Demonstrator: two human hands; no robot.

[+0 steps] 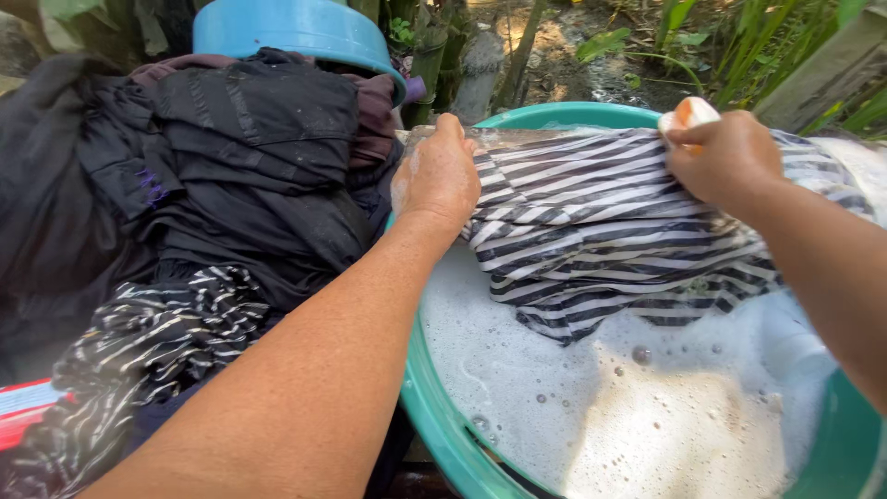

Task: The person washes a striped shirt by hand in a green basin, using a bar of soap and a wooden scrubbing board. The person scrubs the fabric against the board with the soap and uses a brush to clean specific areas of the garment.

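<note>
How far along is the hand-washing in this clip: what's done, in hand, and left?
Done: the green basin holds foamy water, and the striped shirt is wet. In hand: the left hand pins the shirt to a board at the basin's rim while the right hand presses a soap bar on it. Left: a pile of dark clothes and a striped garment lie beside the basin, looking unwashed.

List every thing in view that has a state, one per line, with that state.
Left hand: flat, pressing the striped garment down.
Right hand: closed around the soap bar.
Soap bar: gripped, resting against the cloth.
Striped garment: wet, spread across a board, its lower edge in the suds.
Green basin: full of foamy water.
Dark clothes pile: heaped beside the basin.
Blue basin: behind the pile.
</note>
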